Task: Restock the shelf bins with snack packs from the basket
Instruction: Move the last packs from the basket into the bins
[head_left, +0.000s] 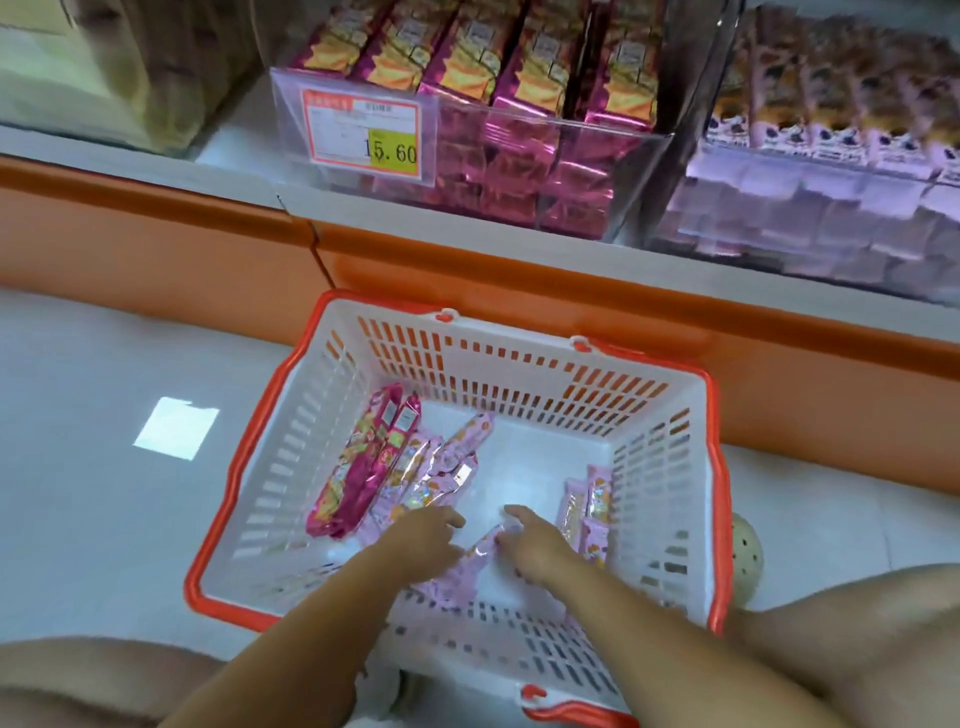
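A white basket with an orange rim sits on the floor below the shelf. Inside lie dark magenta snack packs at the left, light pink packs in the middle and a few more pink packs at the right wall. Both hands reach into the basket. My left hand rests on the pile of pink packs. My right hand touches a light pink pack lying between the hands; the grip is blurred. A clear shelf bin holds magenta packs.
A second clear bin at the right holds pale purple packs. A price tag reading 15.60 hangs on the magenta bin. An orange shelf base runs behind the basket. My knees frame the bottom corners. A round beige object lies right of the basket.
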